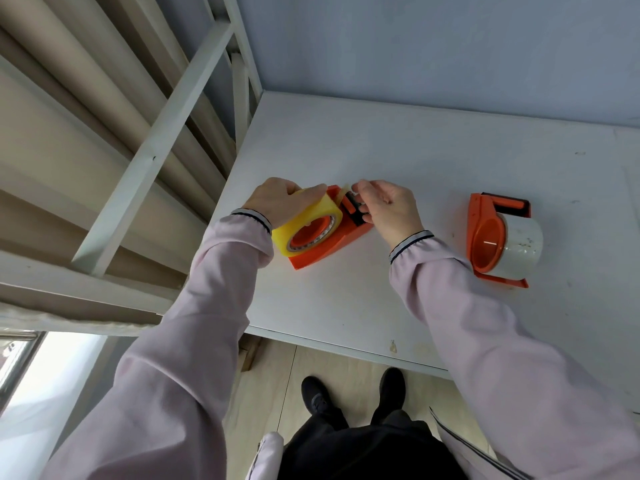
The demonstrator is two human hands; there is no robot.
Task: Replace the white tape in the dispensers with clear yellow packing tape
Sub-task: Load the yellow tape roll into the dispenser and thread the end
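An orange tape dispenser (332, 242) lies on the white table (433, 161) near its left edge, with a roll of clear yellow packing tape (304, 221) mounted on its hub. My left hand (280, 200) grips the top of that roll. My right hand (384, 206) pinches the loose yellow tape end at the dispenser's black roller and cutter end. A second orange dispenser (485, 230) lies to the right, apart from both hands, holding a roll of white tape (521, 244).
A white metal frame (156, 147) with beige rolls behind it stands left of the table. The table's front edge (346, 348) runs just above my black shoes (353, 393) on the wooden floor. A grey wall backs the table.
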